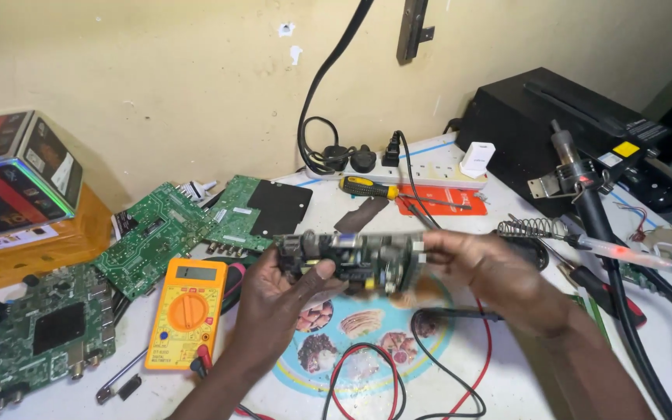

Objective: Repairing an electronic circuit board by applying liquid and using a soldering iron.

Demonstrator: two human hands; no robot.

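With our left hand (274, 299) and right hand (480, 268) we grip the two ends of a board (349, 260), fingers closed around it, above the table (507, 373). A yellow meter (186, 311) lies just left, green boards (161, 229) behind it.

Yellow multimeter (187, 313) near table's (523, 389) front-left edge, green boards (153, 233) behind it, power strip (421, 173) w/ screwdriver (369, 187) along back edge.

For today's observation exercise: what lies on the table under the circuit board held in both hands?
Under the circuit board lies a round mat with food pictures, crossed by red and black leads. The left hand and the board hide the mat's top edge.
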